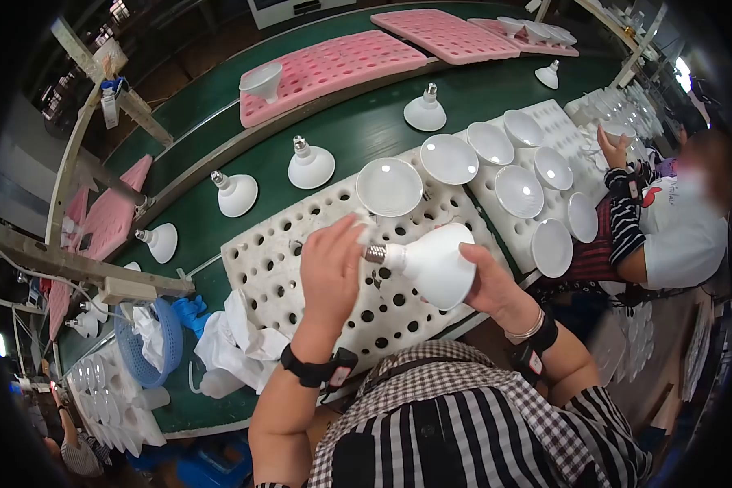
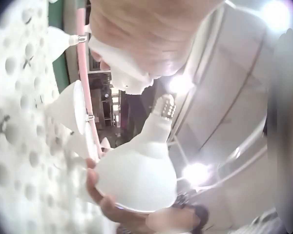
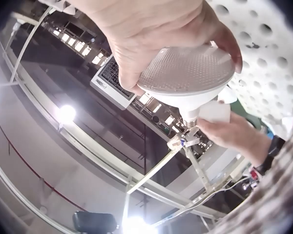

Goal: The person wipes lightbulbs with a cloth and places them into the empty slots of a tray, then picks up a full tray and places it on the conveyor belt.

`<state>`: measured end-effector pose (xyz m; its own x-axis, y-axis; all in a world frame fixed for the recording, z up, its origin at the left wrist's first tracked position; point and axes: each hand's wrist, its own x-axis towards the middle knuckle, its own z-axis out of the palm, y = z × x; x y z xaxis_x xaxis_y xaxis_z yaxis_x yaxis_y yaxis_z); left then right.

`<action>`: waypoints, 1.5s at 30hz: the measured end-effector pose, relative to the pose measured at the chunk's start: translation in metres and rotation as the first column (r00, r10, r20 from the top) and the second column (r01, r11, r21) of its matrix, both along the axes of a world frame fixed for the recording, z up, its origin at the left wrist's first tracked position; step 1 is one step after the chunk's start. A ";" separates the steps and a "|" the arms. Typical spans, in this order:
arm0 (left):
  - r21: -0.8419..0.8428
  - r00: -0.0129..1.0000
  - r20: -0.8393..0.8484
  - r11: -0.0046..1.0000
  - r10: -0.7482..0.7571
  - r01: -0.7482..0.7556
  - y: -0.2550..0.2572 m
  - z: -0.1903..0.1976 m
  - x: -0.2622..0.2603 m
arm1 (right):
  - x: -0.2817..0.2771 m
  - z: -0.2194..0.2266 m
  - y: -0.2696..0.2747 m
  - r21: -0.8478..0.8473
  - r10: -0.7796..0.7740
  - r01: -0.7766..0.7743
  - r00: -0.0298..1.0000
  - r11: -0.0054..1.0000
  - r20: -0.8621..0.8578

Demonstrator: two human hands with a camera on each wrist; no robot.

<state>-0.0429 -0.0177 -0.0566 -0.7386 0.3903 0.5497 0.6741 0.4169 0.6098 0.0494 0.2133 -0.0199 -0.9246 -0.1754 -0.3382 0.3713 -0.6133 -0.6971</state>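
The right hand grips a white bulb by its wide rim, its metal screw base pointing left. In the right wrist view, the fingers of the right hand spread round the textured lens. Beside the screw base, the left hand pinches a white cloth; the left wrist view shows this cloth under the left hand, apart from the bulb. Both hands are over a white board with holes.
Lens-up bulbs stand in boards behind and to the right. More bulbs lie on the green belt, with pink trays beyond. At left are a blue basket, cloths and a bottle. Another person sits at right.
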 end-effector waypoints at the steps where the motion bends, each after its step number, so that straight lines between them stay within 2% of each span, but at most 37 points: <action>1: 0.241 0.951 0.306 0.969 -0.032 -0.045 -0.003 -0.007 -0.006 | 0.000 0.002 0.003 -0.128 0.022 -0.019 0.999 0.992 0.025; 2: 0.547 0.783 0.558 0.832 -0.275 -0.097 -0.006 -0.009 -0.008 | 0.000 0.007 0.003 -0.121 0.012 -0.006 0.999 0.993 0.051; 3: 0.548 0.785 0.554 0.831 -0.277 -0.093 -0.002 0.002 -0.003 | -0.003 0.010 0.004 -0.121 0.010 -0.004 0.999 0.993 0.046; 5: 0.716 0.692 0.538 0.695 -0.482 -0.072 0.005 0.026 0.013 | -0.007 0.014 0.007 -0.233 0.119 -0.082 0.982 0.969 0.149; 6: 0.656 0.583 0.599 0.754 -0.550 0.037 0.001 0.028 0.015 | -0.011 0.015 0.009 -0.230 0.123 -0.088 0.982 0.969 0.141; 7: 0.565 0.588 0.647 0.823 -0.485 0.057 0.000 0.033 0.017 | -0.014 0.014 0.009 -0.342 0.245 -0.186 0.960 0.921 0.138; 8: 0.553 0.622 0.633 0.831 -0.461 0.053 0.000 0.039 0.015 | -0.016 0.013 0.009 -0.447 0.364 -0.276 0.923 0.851 0.123; 9: 0.541 0.653 0.618 0.839 -0.437 0.049 0.002 0.042 0.013 | -0.017 0.011 0.006 -0.443 0.367 -0.282 0.923 0.851 0.118; 10: 0.543 0.658 0.613 0.838 -0.437 0.051 0.003 0.043 0.013 | -0.017 0.008 0.002 -0.291 0.243 -0.194 0.959 0.937 0.145; 11: 0.576 0.647 0.635 0.817 -0.423 -0.031 0.006 0.043 0.013 | -0.016 0.004 -0.001 -0.130 0.112 -0.093 0.983 0.987 0.148; 12: 0.603 0.634 0.656 0.790 -0.411 -0.111 0.007 0.044 0.014 | -0.014 0.000 -0.002 -0.087 0.102 -0.095 0.991 0.992 0.083; 13: 0.604 0.638 0.651 0.790 -0.411 -0.108 0.009 0.045 0.013 | -0.012 -0.006 -0.003 -0.085 0.102 -0.096 0.992 0.992 0.077; 14: 0.613 0.625 0.675 0.769 -0.393 -0.179 0.011 0.047 0.013 | -0.012 -0.008 -0.006 0.067 0.087 -0.079 0.988 0.995 -0.128; 15: 0.618 0.608 0.699 0.746 -0.377 -0.249 0.012 0.048 0.013 | -0.013 -0.009 -0.008 0.210 0.098 -0.029 0.941 0.977 -0.325; 17: 0.636 0.625 0.687 0.723 -0.371 -0.271 0.016 0.048 0.011 | -0.014 -0.004 -0.013 0.239 0.079 -0.003 0.948 0.971 -0.308; 19: 0.619 0.555 0.745 0.694 -0.370 -0.367 0.019 0.054 0.010 | -0.011 -0.003 -0.017 0.371 0.057 0.155 0.864 0.916 -0.500; 20: 0.623 0.558 0.742 0.692 -0.372 -0.366 0.021 0.055 0.009 | -0.012 -0.005 -0.016 0.374 0.059 0.155 0.863 0.914 -0.502; 22: 0.572 0.602 0.729 0.772 -0.325 -0.276 0.021 0.057 0.007 | -0.014 -0.009 -0.015 0.321 0.027 0.156 0.866 0.934 -0.500; 23: 0.573 0.602 0.729 0.772 -0.326 -0.275 0.021 0.056 0.005 | -0.015 -0.008 -0.015 0.321 0.027 0.157 0.866 0.934 -0.500; 24: 0.514 0.842 0.520 0.840 -0.141 -0.177 0.022 0.053 0.004 | -0.017 -0.006 -0.015 0.132 -0.054 0.108 0.933 0.985 -0.355; 25: 0.416 0.976 0.216 0.902 0.020 -0.110 0.023 0.053 0.002 | -0.018 -0.004 -0.014 -0.070 -0.102 0.090 0.976 0.993 -0.191; 26: 0.416 0.977 0.211 0.903 0.014 -0.103 0.024 0.056 0.003 | -0.018 -0.001 -0.013 -0.071 -0.107 0.095 0.975 0.993 -0.196; 27: 0.201 0.999 -0.003 0.979 0.045 -0.044 0.024 0.062 0.007 | -0.017 0.003 -0.012 -0.156 -0.046 0.028 0.993 0.987 -0.113; 28: -0.033 0.976 -0.217 0.999 0.028 -0.036 0.023 0.067 0.012 | -0.016 0.006 -0.012 -0.245 0.028 -0.035 0.999 0.969 -0.033; 29: -0.261 0.912 -0.409 0.962 -0.035 -0.080 0.022 0.069 0.015 | -0.014 0.011 -0.014 -0.244 0.034 -0.040 0.999 0.969 -0.031; 31: -0.253 0.916 -0.401 0.964 -0.032 -0.077 0.015 0.059 0.000 | -0.012 0.019 -0.018 -0.272 0.057 -0.032 0.995 0.962 0.084; 33: -0.187 0.964 -0.239 0.968 0.121 -0.167 0.007 0.047 -0.021 | -0.011 0.013 -0.014 -0.302 0.062 -0.023 0.991 0.953 0.119; 34: -0.045 0.993 -0.029 0.992 0.116 -0.117 0.003 0.040 -0.031 | -0.010 0.018 -0.012 -0.329 0.139 -0.104 0.987 0.939 0.085; 35: -0.045 0.993 -0.027 0.992 0.113 -0.114 0.004 0.042 -0.029 | -0.010 0.022 -0.010 -0.352 0.217 -0.187 0.975 0.917 0.049; 36: 0.438 0.891 0.416 0.899 -0.183 -0.020 0.004 0.046 -0.026 | -0.011 0.024 -0.008 -0.354 0.214 -0.183 0.975 0.917 0.051; 37: 0.791 0.569 0.567 0.587 -0.596 -0.174 0.004 0.053 -0.022 | -0.011 0.025 -0.007 -0.389 0.235 -0.185 0.968 0.903 0.086; 39: 0.807 0.547 0.542 0.577 -0.638 -0.127 0.008 0.060 -0.011 | -0.013 0.026 -0.005 -0.426 0.253 -0.179 0.959 0.887 0.125; 41: 0.540 0.644 0.610 0.837 -0.462 0.090 0.004 0.051 -0.007 | -0.014 0.024 -0.008 -0.501 0.306 -0.206 0.944 0.841 0.126; 42: 0.593 0.642 0.603 0.804 -0.474 0.036 0.008 0.055 -0.006 | -0.015 0.020 -0.009 -0.532 0.282 -0.221 0.959 0.817 0.034; 43: 0.591 0.634 0.610 0.806 -0.475 0.035 0.009 0.053 -0.007 | -0.013 0.011 -0.012 -0.536 0.277 -0.212 0.960 0.817 0.042; 44: 0.617 0.629 0.627 0.786 -0.460 -0.040 0.010 0.051 -0.008 | -0.013 0.004 -0.014 -0.257 0.119 -0.122 0.992 0.959 -0.028; 45: 0.638 0.623 0.643 0.762 -0.445 -0.115 0.012 0.050 -0.009 | -0.011 0.000 -0.017 0.036 -0.012 0.018 0.990 0.999 -0.140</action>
<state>-0.0519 -0.0055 -0.0066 -0.9302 0.3670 0.0067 -0.0995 -0.2697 0.9578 0.0382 0.1967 -0.0200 -0.9658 -0.1509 -0.2111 0.2593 -0.5908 -0.7640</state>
